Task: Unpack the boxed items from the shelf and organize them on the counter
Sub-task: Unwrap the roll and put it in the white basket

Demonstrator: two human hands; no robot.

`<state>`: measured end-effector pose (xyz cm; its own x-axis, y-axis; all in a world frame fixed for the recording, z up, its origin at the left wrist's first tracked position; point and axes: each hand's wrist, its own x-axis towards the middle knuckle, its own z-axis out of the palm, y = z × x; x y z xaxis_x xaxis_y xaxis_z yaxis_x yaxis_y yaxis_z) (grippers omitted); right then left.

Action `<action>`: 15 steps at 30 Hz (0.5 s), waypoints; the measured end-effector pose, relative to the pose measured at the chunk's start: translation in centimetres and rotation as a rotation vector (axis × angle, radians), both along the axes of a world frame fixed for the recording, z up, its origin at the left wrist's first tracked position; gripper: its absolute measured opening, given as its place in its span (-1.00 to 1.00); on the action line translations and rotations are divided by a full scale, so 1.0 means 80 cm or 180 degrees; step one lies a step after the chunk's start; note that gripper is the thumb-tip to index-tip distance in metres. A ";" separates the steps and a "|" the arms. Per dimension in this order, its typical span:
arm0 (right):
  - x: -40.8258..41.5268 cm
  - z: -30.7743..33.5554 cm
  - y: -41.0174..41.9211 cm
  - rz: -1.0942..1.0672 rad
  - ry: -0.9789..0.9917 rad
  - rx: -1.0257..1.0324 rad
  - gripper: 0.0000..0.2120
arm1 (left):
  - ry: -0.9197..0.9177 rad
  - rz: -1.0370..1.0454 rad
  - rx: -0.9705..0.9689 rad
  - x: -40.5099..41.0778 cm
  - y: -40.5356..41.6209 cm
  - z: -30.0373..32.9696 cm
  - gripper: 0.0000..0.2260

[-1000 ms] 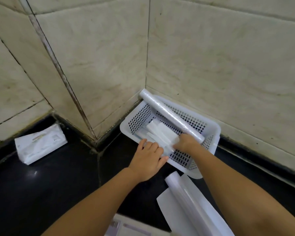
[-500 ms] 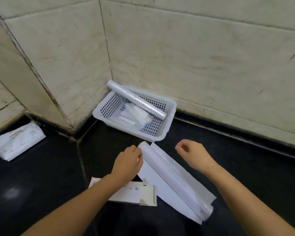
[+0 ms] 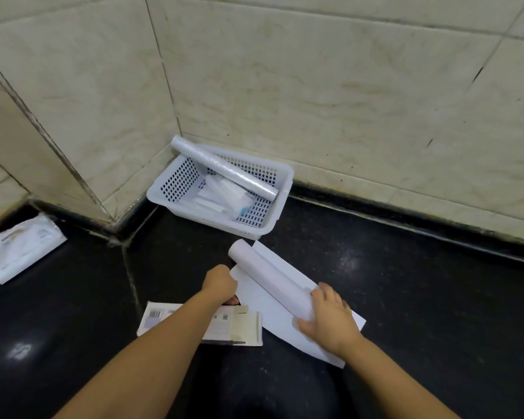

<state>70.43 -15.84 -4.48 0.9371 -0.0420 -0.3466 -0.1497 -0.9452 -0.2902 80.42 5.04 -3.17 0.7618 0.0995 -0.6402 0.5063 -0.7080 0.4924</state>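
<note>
A partly unrolled white paper roll (image 3: 270, 275) lies on the black counter (image 3: 406, 297), its loose sheet spread beneath it. My right hand (image 3: 327, 317) rests on the roll's near end with fingers spread over it. My left hand (image 3: 221, 284), fingers curled, is at the sheet's left edge; whether it pinches the sheet is hidden. Under my left forearm lies a flat cardboard box (image 3: 242, 326) with barcodes. A white perforated basket (image 3: 280, 204) in the corner holds small white packets and a cling-film roll (image 3: 224, 169) leaning across it.
A white plastic pouch (image 3: 18, 247) lies at the far left against the wall base. Tiled walls close the back and left sides. Dark counter surface stretches to the right of the paper roll.
Both hands left the basket and came back toward me. My right hand now lies on the paper roll's near end; my left hand sits at the sheet's left edge. The view has pulled back.
</note>
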 end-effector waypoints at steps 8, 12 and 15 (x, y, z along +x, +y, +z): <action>-0.021 0.075 -0.084 -0.0160 -0.0715 0.0700 -0.54 | 0.0400 -0.1157 -0.0492 -0.022 -0.069 0.003 -0.82; 0.018 0.100 -0.072 -0.0412 -0.1033 0.0995 -0.59 | -0.0218 -0.2026 0.0086 -0.015 -0.090 0.025 -0.70; 0.059 0.110 -0.057 -0.0478 -0.1172 0.1246 -0.58 | -0.1162 -0.2174 0.0060 0.020 -0.072 0.068 -0.79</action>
